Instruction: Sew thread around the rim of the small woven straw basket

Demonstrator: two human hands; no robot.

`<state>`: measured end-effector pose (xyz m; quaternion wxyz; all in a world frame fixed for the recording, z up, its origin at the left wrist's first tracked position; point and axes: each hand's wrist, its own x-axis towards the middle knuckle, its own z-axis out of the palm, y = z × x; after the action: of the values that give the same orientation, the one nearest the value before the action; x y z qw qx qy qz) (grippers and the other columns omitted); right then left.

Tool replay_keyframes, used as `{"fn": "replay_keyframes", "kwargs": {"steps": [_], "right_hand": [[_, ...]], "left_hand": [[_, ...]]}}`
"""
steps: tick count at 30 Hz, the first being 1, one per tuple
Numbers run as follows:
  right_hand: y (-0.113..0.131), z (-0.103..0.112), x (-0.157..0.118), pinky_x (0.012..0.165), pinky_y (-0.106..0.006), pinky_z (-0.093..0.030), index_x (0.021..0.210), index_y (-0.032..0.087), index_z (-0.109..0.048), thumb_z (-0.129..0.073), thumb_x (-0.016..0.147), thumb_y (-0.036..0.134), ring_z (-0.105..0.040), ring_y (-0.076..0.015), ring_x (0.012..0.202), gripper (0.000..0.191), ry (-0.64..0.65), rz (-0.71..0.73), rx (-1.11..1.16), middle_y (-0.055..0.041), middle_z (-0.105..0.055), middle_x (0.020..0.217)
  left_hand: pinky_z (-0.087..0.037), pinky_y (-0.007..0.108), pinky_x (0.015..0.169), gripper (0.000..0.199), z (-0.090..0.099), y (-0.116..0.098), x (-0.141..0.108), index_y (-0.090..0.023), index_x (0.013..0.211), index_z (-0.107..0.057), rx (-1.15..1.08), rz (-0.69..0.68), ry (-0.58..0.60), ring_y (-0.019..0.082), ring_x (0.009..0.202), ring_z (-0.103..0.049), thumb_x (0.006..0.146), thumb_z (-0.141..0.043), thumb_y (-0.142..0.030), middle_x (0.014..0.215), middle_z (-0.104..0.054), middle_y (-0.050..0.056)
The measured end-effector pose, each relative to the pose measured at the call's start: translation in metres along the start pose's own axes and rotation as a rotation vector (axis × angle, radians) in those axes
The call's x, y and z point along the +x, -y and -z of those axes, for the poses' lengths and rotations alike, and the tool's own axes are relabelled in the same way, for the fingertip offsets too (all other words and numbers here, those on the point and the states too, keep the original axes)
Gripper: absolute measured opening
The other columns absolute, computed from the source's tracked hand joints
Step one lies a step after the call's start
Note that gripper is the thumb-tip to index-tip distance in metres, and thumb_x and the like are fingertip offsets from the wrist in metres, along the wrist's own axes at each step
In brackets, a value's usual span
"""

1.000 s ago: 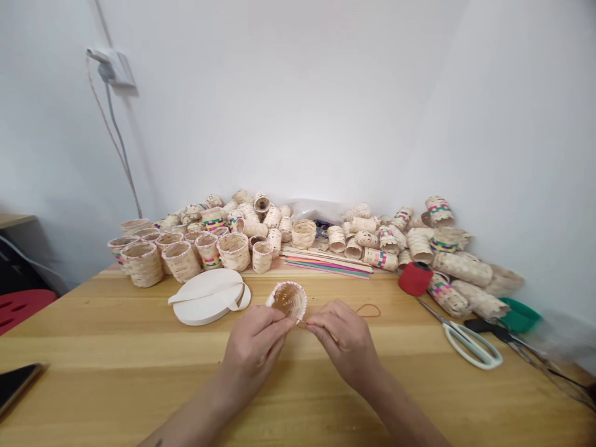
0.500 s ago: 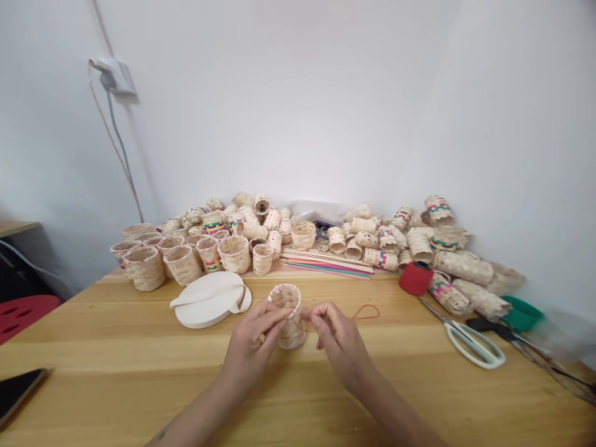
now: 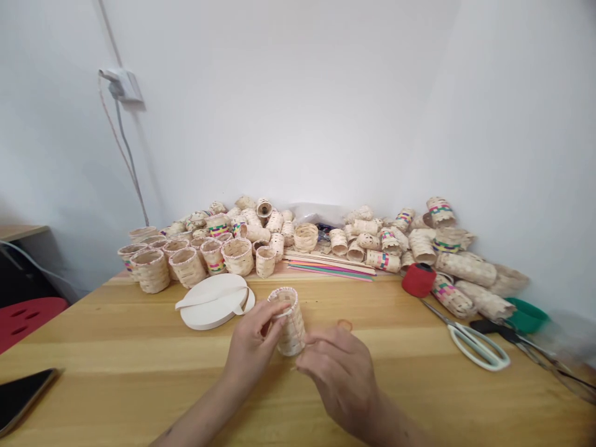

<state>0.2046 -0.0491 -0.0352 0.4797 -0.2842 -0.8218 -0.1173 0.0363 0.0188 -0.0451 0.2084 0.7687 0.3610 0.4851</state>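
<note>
Our left hand pinches the rim of a small woven basket, which is nearly upright in front of us, above the tabletop. Our right hand is bunched up just beside the basket, but it is blurry, so we can't tell what it holds. A bit of orange, maybe thread, peeks out behind it. We seem to be working on the rim, and the next move probably needs a firm left pinch and a gentle pull. Farther out are a white roll and some scissors.
</note>
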Motion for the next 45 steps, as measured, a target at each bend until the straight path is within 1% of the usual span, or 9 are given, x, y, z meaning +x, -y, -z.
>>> {"fn": "replay_keyframes", "kwargs": {"steps": [2,8,16,21,24,29,35,39,45], "right_hand": [[0.008,0.002,0.004,0.078,-0.027,-0.046,0.096,0.018,-0.053,-0.036,0.094,0.006,-0.060,-0.0160,0.095,0.020,0.000,0.036,0.043,-0.0032,-0.066,0.079],[0.024,-0.005,0.012,0.058,-0.025,-0.044,0.089,0.019,-0.051,-0.027,0.099,0.014,-0.056,-0.0135,0.062,0.027,0.024,0.001,-0.007,-0.0010,-0.063,0.070],[0.034,-0.009,0.014,0.055,-0.025,-0.040,0.089,0.021,-0.053,-0.023,0.099,0.017,-0.052,-0.0131,0.058,0.032,0.012,0.051,-0.004,0.0018,-0.060,0.065],[0.003,0.036,0.034,0.064,-0.023,-0.046,0.087,0.022,-0.056,-0.036,0.100,0.024,-0.062,-0.0126,0.069,0.025,-0.045,-0.155,-0.061,0.0002,-0.066,0.075],[-0.027,0.059,0.044,0.061,-0.024,-0.045,0.090,0.021,-0.058,-0.039,0.099,0.032,-0.062,-0.0140,0.062,0.023,-0.070,-0.295,-0.217,-0.0004,-0.066,0.071],[-0.061,0.060,0.046,0.054,-0.025,-0.039,0.101,0.019,-0.056,-0.035,0.098,0.029,-0.059,-0.0157,0.057,0.023,0.029,-0.439,-0.403,0.0007,-0.060,0.064],[-0.060,0.034,0.036,0.068,-0.027,-0.045,0.103,0.019,-0.058,-0.040,0.097,0.020,-0.062,-0.0163,0.076,0.019,0.242,-0.253,-0.138,-0.0034,-0.067,0.086],[-0.057,0.025,0.026,0.073,-0.030,-0.044,0.094,0.018,-0.063,-0.044,0.096,0.018,-0.057,-0.0181,0.083,0.018,0.216,-0.148,-0.035,-0.0057,-0.065,0.088],[-0.052,0.026,0.017,0.063,-0.028,-0.040,0.096,0.021,-0.064,-0.042,0.095,0.012,-0.050,-0.0164,0.075,0.024,0.241,-0.087,0.020,-0.0044,-0.057,0.082]], "left_hand": [[-0.043,0.022,0.058,0.020,0.000,0.000,0.000,-0.019,0.100,-0.068,0.001,0.027,-0.005,0.013,0.062,-0.053,0.084,-0.055,-0.022,0.087,-0.068,0.003],[-0.041,0.022,0.057,0.012,0.000,-0.008,-0.001,-0.018,0.086,-0.066,-0.007,0.025,-0.003,0.014,0.061,-0.053,0.083,-0.054,-0.023,0.076,-0.065,0.002],[-0.041,0.023,0.059,0.016,0.006,-0.019,0.000,-0.018,0.078,-0.066,-0.020,0.026,0.049,0.015,0.063,-0.054,0.082,-0.052,-0.024,0.068,-0.062,0.001],[-0.040,0.022,0.055,0.014,0.012,-0.014,0.009,-0.017,0.079,-0.069,-0.069,0.071,0.127,0.013,0.058,-0.052,0.077,-0.056,-0.023,0.068,-0.066,0.002],[-0.040,0.022,0.055,0.014,0.014,-0.013,0.012,-0.017,0.079,-0.070,-0.092,0.082,0.179,0.014,0.061,-0.055,0.077,-0.058,-0.023,0.069,-0.068,0.002],[-0.044,0.023,0.063,0.013,0.018,-0.018,0.013,-0.017,0.078,-0.070,-0.156,0.021,0.249,0.015,0.069,-0.060,0.079,-0.057,-0.020,0.078,-0.070,0.004],[-0.044,0.024,0.066,0.013,0.021,-0.019,0.014,-0.019,0.081,-0.070,-0.157,0.004,0.290,0.016,0.072,-0.061,0.081,-0.057,-0.019,0.079,-0.070,0.003],[-0.044,0.023,0.066,0.014,0.021,-0.019,0.013,-0.020,0.086,-0.071,-0.150,0.026,0.323,0.016,0.073,-0.062,0.080,-0.059,-0.019,0.083,-0.072,0.003],[-0.045,0.024,0.068,0.013,0.025,-0.025,0.016,-0.021,0.085,-0.072,-0.146,-0.005,0.403,0.016,0.074,-0.063,0.082,-0.059,-0.021,0.083,-0.073,0.003]]}}
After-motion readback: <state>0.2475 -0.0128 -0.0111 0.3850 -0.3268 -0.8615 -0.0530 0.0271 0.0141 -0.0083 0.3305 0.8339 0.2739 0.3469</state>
